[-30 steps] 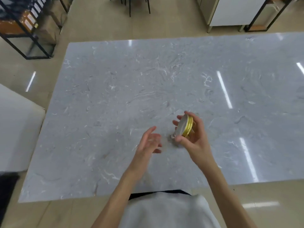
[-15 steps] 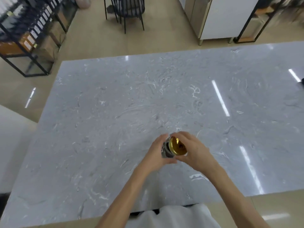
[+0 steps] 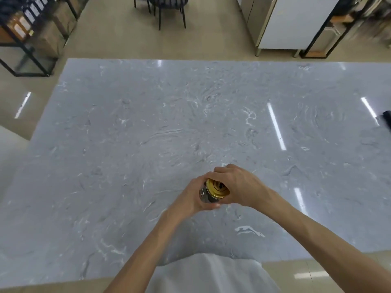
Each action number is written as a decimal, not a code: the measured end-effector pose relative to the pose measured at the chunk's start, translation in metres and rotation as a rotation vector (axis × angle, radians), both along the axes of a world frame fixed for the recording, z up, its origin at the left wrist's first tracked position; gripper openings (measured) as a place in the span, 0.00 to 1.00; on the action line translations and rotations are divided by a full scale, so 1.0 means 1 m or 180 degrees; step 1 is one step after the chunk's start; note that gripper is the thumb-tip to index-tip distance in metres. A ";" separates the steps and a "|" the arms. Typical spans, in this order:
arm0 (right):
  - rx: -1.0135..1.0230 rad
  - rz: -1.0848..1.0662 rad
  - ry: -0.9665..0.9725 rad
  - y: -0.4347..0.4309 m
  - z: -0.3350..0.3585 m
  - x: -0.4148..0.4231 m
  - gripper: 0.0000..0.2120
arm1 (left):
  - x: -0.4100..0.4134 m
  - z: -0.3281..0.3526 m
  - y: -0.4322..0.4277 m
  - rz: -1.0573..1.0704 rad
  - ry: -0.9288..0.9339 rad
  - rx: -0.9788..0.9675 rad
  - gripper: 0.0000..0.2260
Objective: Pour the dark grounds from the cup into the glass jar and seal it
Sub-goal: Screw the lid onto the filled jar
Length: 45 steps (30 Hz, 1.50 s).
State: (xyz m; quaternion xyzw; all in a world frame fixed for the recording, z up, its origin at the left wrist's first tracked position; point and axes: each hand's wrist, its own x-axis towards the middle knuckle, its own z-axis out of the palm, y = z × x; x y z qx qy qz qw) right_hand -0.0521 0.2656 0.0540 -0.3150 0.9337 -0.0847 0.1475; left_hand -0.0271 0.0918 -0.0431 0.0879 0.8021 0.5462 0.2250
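Both hands meet over the near-centre of the grey marble desk (image 3: 148, 127). Left hand (image 3: 190, 200) is wrapped around the glass jar (image 3: 206, 197), grip clamped on its side. Right hand (image 3: 241, 188) is on the gold lid (image 3: 216, 188), fingers closed around the rim from the right. Lid sits on the jar mouth, tilted toward the camera; cannot tell if it's fully seated. Jar contents look dark through the glass, mostly hidden by fingers. Cannot tell if the jar base touches the desk. A dark object (image 3: 386, 119) pokes in at the desk's right edge.
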 end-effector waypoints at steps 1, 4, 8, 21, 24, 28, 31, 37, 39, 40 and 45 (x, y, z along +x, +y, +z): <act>0.0015 0.0036 0.0005 0.000 0.000 0.000 0.30 | 0.001 0.000 0.000 0.0017 0.0001 -0.0017 0.34; -0.0053 0.0063 0.0044 0.002 -0.001 0.003 0.30 | 0.002 0.000 -0.001 0.0103 0.0099 -0.0023 0.34; -0.0090 0.0087 -0.0002 0.002 0.000 0.001 0.30 | 0.002 -0.001 -0.001 0.0052 0.0193 -0.0007 0.35; -0.0077 -0.0055 0.0092 0.001 -0.008 0.005 0.30 | 0.001 -0.005 -0.001 0.0020 0.0280 -0.0133 0.35; -0.0049 -0.0074 0.0057 0.000 -0.005 0.005 0.30 | 0.002 -0.004 -0.002 0.0044 0.0271 -0.0177 0.35; -0.0043 -0.0076 -0.0087 0.002 -0.002 0.003 0.29 | -0.001 -0.003 -0.003 0.0005 0.0201 -0.0146 0.35; 0.0090 -0.0208 0.0022 -0.004 -0.002 0.008 0.29 | -0.001 -0.005 -0.005 -0.0034 0.0212 -0.0239 0.35; 0.0437 -0.1252 0.0218 -0.029 -0.005 0.028 0.27 | -0.001 -0.010 -0.001 0.0026 0.0190 -0.0228 0.32; 0.0709 -0.1691 0.0256 -0.041 -0.007 0.034 0.28 | -0.001 -0.007 -0.001 0.0034 0.0235 -0.0188 0.32; 0.0824 -0.1831 0.0294 -0.045 -0.008 0.037 0.29 | -0.001 -0.006 -0.002 0.0026 0.0243 -0.0170 0.33; 0.0626 -0.1974 0.0147 -0.043 -0.010 0.039 0.42 | 0.000 -0.007 -0.002 0.0003 0.0209 -0.0178 0.31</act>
